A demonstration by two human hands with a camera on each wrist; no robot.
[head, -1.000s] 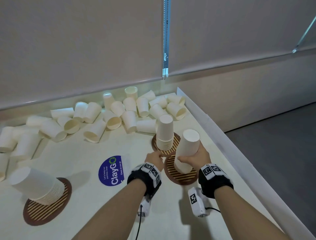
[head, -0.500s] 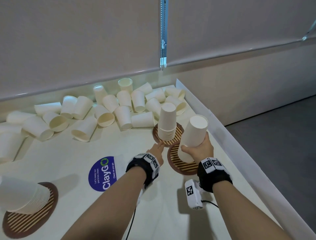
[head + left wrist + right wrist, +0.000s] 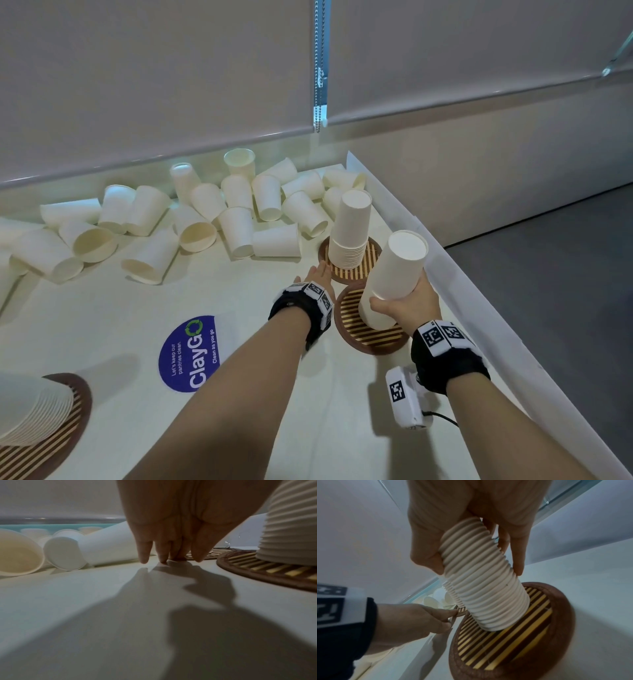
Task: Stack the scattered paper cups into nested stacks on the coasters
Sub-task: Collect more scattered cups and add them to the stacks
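Observation:
My right hand [image 3: 407, 305] grips a tall nested stack of upturned white paper cups [image 3: 394, 274], thumb and fingers around its ribbed lower part [image 3: 484, 582]. The stack leans to the right, its lower rim on the near striped coaster [image 3: 352, 329]. Just behind, a second cup stack [image 3: 351, 229] stands upright on the far coaster [image 3: 370, 260]. My left hand [image 3: 320, 274] reaches forward with straight fingers [image 3: 144, 555], their tips on the table at the far coaster's edge, holding nothing. Many loose cups [image 3: 236, 219] lie on their sides along the back.
A third, leaning stack [image 3: 30, 411] sits on a coaster [image 3: 75, 411] at the bottom left. A blue ClayGo sticker [image 3: 191, 353] marks the tabletop. The table's raised white right edge [image 3: 445, 274] runs close beside the coasters, with dark floor beyond.
My left hand went from the near coaster's edge forward to the far coaster, fingers straightening. The held stack has tilted further to the right.

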